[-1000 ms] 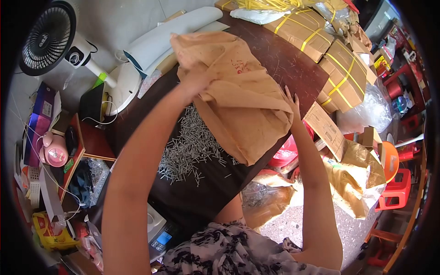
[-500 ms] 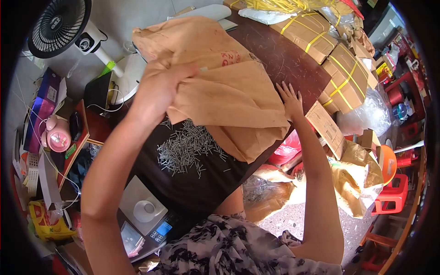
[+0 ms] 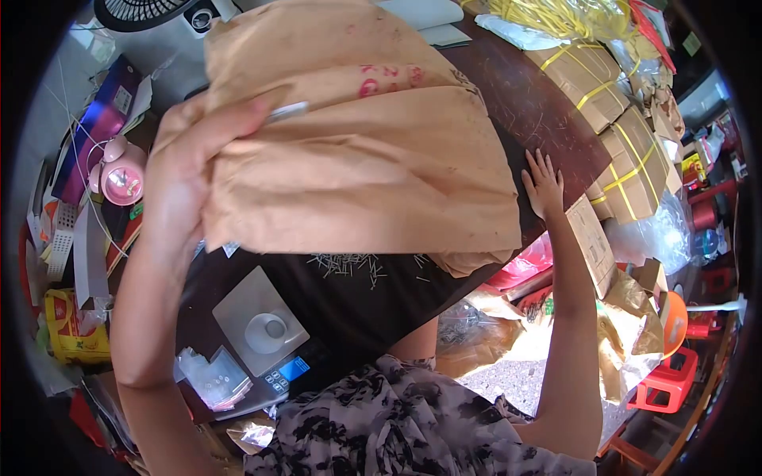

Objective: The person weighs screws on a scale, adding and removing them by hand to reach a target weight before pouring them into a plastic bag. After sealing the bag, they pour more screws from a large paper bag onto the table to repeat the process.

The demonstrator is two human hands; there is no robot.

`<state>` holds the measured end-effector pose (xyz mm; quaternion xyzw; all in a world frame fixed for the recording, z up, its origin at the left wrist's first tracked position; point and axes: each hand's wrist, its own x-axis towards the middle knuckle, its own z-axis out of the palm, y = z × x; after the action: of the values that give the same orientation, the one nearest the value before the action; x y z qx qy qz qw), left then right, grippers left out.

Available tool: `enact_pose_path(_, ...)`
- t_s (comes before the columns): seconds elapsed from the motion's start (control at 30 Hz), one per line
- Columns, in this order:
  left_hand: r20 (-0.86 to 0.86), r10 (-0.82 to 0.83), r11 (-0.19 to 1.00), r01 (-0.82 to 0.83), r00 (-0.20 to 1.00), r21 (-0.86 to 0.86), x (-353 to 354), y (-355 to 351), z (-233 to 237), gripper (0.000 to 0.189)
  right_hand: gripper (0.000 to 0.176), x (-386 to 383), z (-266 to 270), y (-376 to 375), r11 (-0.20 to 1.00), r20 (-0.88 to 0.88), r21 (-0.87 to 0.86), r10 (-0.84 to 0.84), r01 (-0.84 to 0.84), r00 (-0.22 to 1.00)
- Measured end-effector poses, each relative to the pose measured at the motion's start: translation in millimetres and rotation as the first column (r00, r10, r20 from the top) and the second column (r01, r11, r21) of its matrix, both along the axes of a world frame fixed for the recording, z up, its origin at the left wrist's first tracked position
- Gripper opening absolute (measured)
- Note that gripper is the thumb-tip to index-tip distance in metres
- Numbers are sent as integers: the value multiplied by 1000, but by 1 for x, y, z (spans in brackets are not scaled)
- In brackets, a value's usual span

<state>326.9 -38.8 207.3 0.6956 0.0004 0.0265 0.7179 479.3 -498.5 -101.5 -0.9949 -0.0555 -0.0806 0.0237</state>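
**Dark wooden table** point(image 3: 548, 103): fills the middle of the view and lies under both hands.

**Paper sack** point(image 3: 357, 166): brown and creased, with red print near its upper fold. It is lifted above the table in front of the left hand and spreads across to just short of the right hand, hiding most of the tabletop.

**Strapped cartons** point(image 3: 627, 155): brown boxes bound with yellow bands, stacked along the table edge beyond the right hand.

**Scale** point(image 3: 258, 321): a flat digital one with a small round dish on its pan. It sits below the left forearm, nearer the body than the sack.

**Left hand** point(image 3: 186, 170): raised, with fingers closed over the sack's left edge, gripping it.

**Right hand** point(image 3: 544, 186): palm down on the table with fingers spread, holding nothing. Whether it touches the sack's right edge cannot be told. The two hands are well apart, with the sack between them.

**Nails** point(image 3: 349, 266): a loose scatter of thin metal pins on the table just under the sack's lower edge, between the hands and partly hidden by the sack.
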Motion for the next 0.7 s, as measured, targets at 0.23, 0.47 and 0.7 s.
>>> enact_pose_path(0.23, 55, 317, 948, -315, 947, -36, -49, 44, 4, 37, 54, -1, 5, 4, 1000, -16, 9, -13, 13, 1000)
enact_pose_path(0.47, 496, 62, 934, -226, 866, 278, -108, 156, -24, 46, 54, -1, 3, 3, 1000, 2, 3, -10, 10, 1000)
enact_pose_path(0.7, 94, 348, 937, -347, 933, -29, -99, 173, -16, 47, 54, -2, 1, 5, 999, -4, -14, -31, 30, 1000)
